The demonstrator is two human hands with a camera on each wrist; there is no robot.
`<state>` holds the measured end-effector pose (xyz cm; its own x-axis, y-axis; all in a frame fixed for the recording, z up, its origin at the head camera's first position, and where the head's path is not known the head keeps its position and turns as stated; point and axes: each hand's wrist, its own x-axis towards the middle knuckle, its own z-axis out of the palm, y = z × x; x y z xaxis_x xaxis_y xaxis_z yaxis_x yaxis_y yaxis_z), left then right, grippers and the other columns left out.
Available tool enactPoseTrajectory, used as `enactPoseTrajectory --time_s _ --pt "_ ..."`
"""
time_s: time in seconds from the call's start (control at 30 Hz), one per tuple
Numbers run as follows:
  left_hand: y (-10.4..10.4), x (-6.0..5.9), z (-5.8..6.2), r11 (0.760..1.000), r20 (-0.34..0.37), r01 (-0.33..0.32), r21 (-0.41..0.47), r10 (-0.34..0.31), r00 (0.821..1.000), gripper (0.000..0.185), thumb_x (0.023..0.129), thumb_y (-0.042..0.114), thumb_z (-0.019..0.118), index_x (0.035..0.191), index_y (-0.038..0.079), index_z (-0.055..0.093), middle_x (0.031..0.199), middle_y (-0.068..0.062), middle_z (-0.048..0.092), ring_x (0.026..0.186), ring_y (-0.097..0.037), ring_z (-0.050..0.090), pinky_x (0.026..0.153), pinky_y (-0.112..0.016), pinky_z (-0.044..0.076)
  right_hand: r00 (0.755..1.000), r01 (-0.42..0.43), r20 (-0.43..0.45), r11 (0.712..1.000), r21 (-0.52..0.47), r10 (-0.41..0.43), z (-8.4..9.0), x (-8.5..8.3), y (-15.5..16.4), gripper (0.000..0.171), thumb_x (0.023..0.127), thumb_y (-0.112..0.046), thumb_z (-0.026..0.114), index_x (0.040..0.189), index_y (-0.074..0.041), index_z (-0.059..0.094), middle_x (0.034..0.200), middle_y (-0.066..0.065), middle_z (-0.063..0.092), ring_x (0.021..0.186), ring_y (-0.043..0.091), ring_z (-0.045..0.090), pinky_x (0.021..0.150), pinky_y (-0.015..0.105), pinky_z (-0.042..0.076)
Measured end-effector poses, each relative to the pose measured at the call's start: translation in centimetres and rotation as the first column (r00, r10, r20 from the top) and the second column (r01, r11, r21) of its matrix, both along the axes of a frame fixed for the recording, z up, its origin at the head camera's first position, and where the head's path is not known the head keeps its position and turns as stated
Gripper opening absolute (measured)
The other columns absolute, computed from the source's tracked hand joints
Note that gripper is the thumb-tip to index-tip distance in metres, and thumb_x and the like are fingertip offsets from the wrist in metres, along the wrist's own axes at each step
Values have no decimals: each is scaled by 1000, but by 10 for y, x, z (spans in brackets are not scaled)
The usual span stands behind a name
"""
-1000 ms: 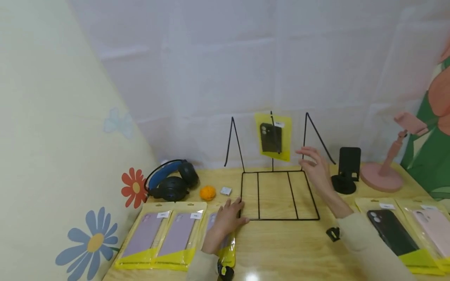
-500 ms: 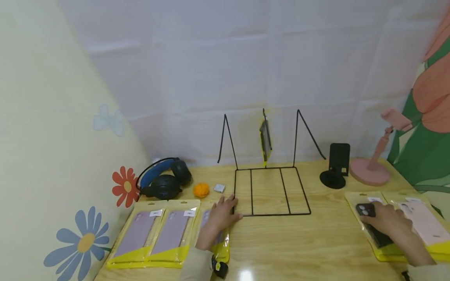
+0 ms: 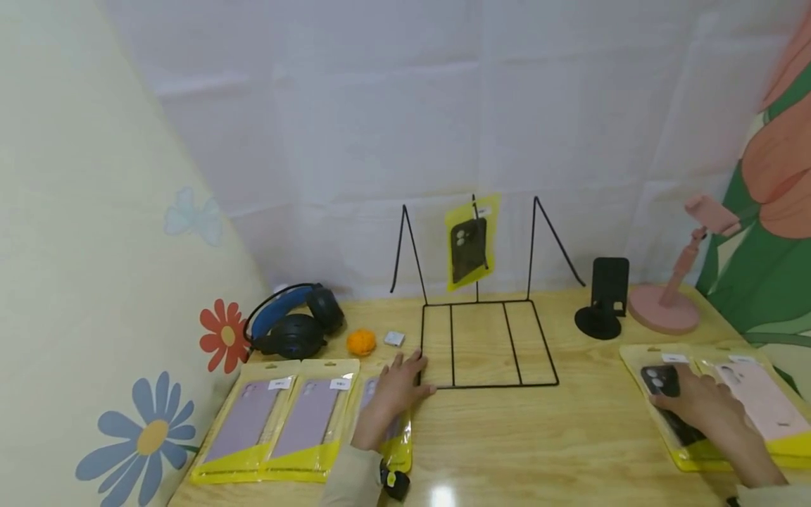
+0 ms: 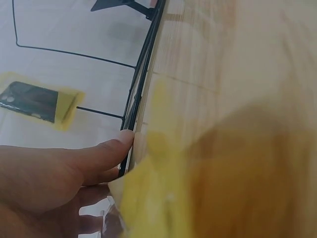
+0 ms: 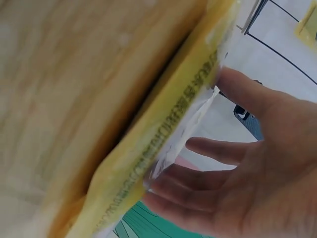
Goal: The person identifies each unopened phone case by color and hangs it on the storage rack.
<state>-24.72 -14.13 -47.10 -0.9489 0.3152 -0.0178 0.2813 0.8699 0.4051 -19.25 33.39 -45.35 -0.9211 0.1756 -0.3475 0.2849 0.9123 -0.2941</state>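
Yellow packets lie at both front corners of the wooden table [image 3: 507, 436]. The right hand [image 3: 700, 405] rests on the black case packet [image 3: 671, 408] near the front right corner; in the right wrist view its fingers [image 5: 218, 151] are spread and only slightly bent against the packet's clear film, with the thumb at the packet's edge, so it touches rather than grips. Just beside it, toward the right edge, lies a pink case packet [image 3: 763, 401].

The left hand [image 3: 395, 387] lies flat on a purple case packet [image 3: 386, 415] near the front left of the table, fingers straight and relaxed. Its fingertips [image 4: 119, 144] touch the front left corner of the wire rack [image 3: 488, 345], whose flat base sits at the middle of the table. Two more purple packets [image 3: 279, 419] lie side by side to the left of that hand.

On the rack's middle upright hangs a yellow packet with a black case [image 3: 470, 243], facing forward. Along the back edge, left of the rack, are headphones [image 3: 294, 327], an orange ball [image 3: 361, 342] and a small white box [image 3: 394, 339]. Right of the rack stand a black phone stand [image 3: 605, 299] and a pink stand [image 3: 678, 282].
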Motion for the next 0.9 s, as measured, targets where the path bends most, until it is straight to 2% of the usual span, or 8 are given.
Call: enactPoseTrajectory --time_s 0.23,0.33,0.43,0.57,0.67,0.73,0.83,0.9 --pt "0 0 1 1000 11 -8 2 8 1000 59 88 33 69 137 5 52 150 -16 38 138 -47 26 107 -67 20 998 -15 -58 999 -28 14 1 0 4 118 72 -68 69 143 12 19 124 52 32 106 71 30 79 72 37" --pt "0 1 0 1000 16 -6 0 6 1000 59 88 33 69 137 5 52 150 -16 38 138 -47 26 107 -67 20 990 -46 -134 999 -18 43 0 2 6 112 73 -67 69 143 9 24 122 51 35 103 70 34 76 71 38" --pt "1 1 -1 1000 18 -7 -6 7 1000 59 89 34 68 138 5 52 150 -16 38 138 -47 27 107 -67 20 944 -138 -307 990 -36 121 0 5 8 86 82 -46 72 138 10 37 120 48 43 101 65 44 74 67 42" --pt "1 2 -1 1000 20 -5 -13 6 1000 59 89 34 68 138 5 52 150 -16 38 138 -47 27 106 -67 21 837 -270 -522 954 -131 165 3 9 1 53 90 -16 68 133 8 50 123 40 51 93 48 60 71 51 50" --pt "1 2 -1 1000 20 -4 -18 5 1000 59 89 34 68 138 5 52 150 -16 37 138 -47 27 107 -67 21 805 -308 -576 930 -202 141 10 12 -11 45 93 -16 64 133 1 55 125 34 55 82 23 64 60 34 50" --pt "1 1 0 1000 13 -3 -16 3 1000 59 88 34 69 137 5 52 150 -17 37 138 -47 27 107 -67 21 795 -320 -595 915 -244 119 17 13 -24 41 94 -19 63 131 -2 59 122 29 59 70 8 57 52 26 44" --pt "1 1 0 1000 8 -6 -15 6 1000 59 88 34 69 137 5 52 150 -16 37 138 -47 26 107 -67 21 782 -355 -615 884 -303 103 30 13 -48 39 94 -21 63 131 -7 61 123 25 60 62 2 49 50 26 41" --pt "0 0 1 1000 10 -10 -11 10 1000 59 88 34 69 138 6 52 151 -16 37 138 -46 26 107 -66 20 772 -380 -628 861 -339 94 38 13 -68 38 94 -23 63 131 -11 61 120 21 62 61 6 45 50 26 39"
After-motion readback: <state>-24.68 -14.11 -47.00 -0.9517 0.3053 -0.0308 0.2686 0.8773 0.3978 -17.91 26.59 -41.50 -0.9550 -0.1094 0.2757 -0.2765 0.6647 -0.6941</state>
